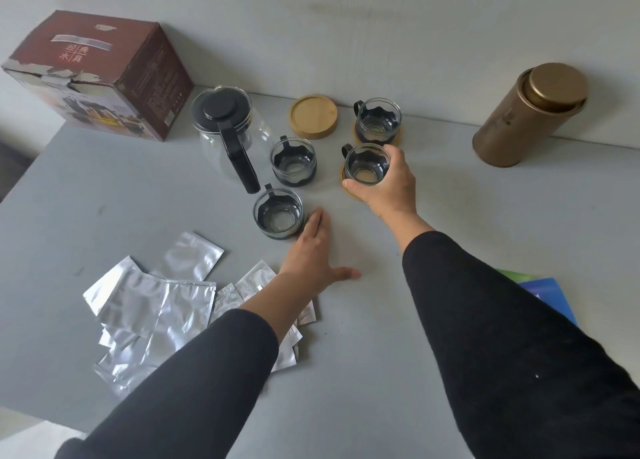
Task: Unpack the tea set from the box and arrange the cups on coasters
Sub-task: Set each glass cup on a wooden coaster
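Right hand (384,184): grips a clear glass cup with black sleeve (366,164) over a round bamboo coaster (346,181).
Left hand (311,247): flat, fingers straight — nearest bare-standing cup (278,214) touches its fingertips, just ahead-left.

The grey worktop (415,320) carries a cardboard box (104,74) at ten o'clock, a glass teapot (232,129), two glass cups (293,162), bamboo coasters (313,115), foil sachets (156,302) at seven, and a gold tin (526,115) at two.
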Tool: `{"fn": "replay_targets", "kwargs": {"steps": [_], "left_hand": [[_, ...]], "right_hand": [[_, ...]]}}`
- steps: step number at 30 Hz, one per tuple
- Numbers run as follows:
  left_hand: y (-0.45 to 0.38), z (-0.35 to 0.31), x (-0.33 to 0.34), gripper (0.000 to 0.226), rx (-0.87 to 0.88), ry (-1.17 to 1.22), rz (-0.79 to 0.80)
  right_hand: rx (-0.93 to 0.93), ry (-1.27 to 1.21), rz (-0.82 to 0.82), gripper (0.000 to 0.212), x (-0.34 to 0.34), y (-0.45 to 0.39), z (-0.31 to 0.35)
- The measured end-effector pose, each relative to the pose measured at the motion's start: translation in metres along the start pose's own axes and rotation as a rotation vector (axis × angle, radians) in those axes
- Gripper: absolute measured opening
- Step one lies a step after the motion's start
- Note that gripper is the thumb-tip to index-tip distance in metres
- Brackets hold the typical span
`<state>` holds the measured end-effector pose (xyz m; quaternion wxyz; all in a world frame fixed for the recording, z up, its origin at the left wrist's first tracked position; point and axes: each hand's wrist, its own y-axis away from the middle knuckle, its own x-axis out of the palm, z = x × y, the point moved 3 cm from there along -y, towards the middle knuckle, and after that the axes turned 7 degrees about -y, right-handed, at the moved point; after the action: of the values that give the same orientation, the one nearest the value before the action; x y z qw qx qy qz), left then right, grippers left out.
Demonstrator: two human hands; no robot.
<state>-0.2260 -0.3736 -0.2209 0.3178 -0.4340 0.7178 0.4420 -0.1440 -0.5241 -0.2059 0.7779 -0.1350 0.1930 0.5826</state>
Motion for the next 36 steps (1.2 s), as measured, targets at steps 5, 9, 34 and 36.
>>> {"fn": "replay_targets", "kwargs": {"steps": [5,9,34,36], "left_hand": [[0.001,-0.001,-0.001,0.124,-0.011,-0.008,0.006],[0.005,-0.007,-0.007,0.117,-0.018,-0.025,0.027],[0.041,0.13,-0.115,0.049,0.186,0.042,-0.503],[0.027,0.138,-0.118,0.041,0.047,0.049,-0.51]], "right_hand": [[-0.024,0.033,0.039,0.1,-0.006,0.007,0.007],[-0.061,0.066,-0.013,0.093,-0.016,0.017,0.023],[-0.045,0.215,-0.059,0.063,0.069,0.033,0.125],[-0.034,0.234,-0.035,0.063,0.072,0.02,0.12]]}}
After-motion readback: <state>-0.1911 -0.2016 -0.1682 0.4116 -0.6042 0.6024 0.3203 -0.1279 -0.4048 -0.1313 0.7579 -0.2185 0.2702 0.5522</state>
